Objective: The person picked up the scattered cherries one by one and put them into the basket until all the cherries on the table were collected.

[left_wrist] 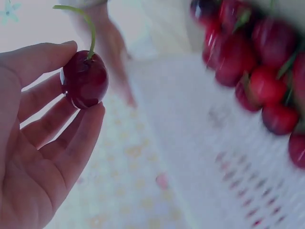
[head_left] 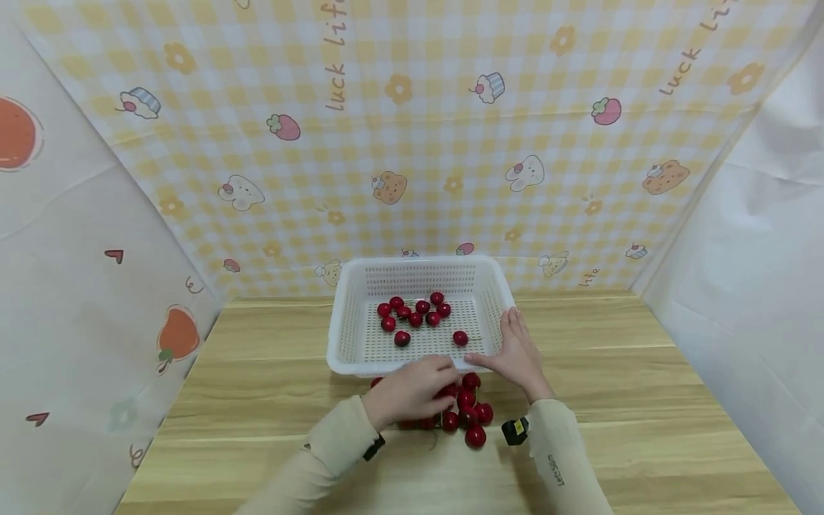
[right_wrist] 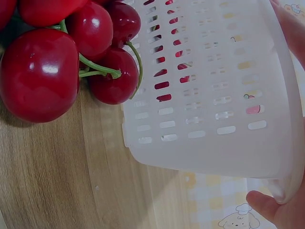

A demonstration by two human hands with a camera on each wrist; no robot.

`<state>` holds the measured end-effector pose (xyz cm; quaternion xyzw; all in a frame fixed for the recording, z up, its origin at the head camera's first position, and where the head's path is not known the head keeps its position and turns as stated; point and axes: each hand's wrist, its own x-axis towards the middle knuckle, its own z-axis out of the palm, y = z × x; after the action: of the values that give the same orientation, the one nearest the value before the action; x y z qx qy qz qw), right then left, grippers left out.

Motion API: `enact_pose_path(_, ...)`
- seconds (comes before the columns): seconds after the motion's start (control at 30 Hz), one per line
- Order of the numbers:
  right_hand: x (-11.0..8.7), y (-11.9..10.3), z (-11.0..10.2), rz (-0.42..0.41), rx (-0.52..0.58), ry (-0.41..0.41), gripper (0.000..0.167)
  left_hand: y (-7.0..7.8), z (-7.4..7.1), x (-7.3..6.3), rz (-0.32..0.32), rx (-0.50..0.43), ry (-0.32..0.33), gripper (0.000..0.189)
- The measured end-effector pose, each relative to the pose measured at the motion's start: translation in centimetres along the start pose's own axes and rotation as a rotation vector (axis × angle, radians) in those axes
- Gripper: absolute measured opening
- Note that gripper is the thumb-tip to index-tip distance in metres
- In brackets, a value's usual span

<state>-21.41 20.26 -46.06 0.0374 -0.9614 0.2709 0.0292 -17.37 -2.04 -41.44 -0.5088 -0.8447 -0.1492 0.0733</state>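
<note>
A dark red cherry (left_wrist: 85,80) with a curved green stem is pinched between the thumb and fingertips of my left hand (left_wrist: 43,143). In the head view this left hand (head_left: 413,390) is just in front of the white plastic basket (head_left: 341,315), above the cherry pile, and hides part of it. My right hand (head_left: 518,357) rests on the basket's near right corner, thumb along the front rim and straight fingers at the right side. Several cherries (head_left: 415,319) lie spread over the basket's slotted floor. More cherries (head_left: 475,436) are heaped on the table before it.
The wooden table (head_left: 611,400) extends to both sides of the basket. Behind stands a yellow checked cloth (head_left: 425,157) with printed cartoons. White cloth panels (head_left: 759,214) flank the table. A small black device (head_left: 515,431) is at the right wrist.
</note>
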Motion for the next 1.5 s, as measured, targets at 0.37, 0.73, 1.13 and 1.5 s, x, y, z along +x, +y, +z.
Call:
enact_pose_path(0.37,0.0,-0.1,-0.1,-0.001,0.008,0.004,0.125,-7.3,-3.4,4.3,-0.211,-0.066,-0.065,0.015)
enact_pose_path(0.73,0.0,0.1,0.2,0.006,0.022,-0.004,0.126,-14.4,-4.0,7.0,-0.401,-0.129,-0.119,0.014)
enact_pose_path(1.13,0.0,0.1,0.2,0.013,0.018,0.002,0.124,-17.6,-2.7,8.5,-0.521,-0.155,-0.186,0.021)
enact_pose_path(1.5,0.1,0.4,0.5,0.001,0.013,0.02,0.126,-18.0,-1.5,8.7,-0.644,-0.219,-0.183,0.016)
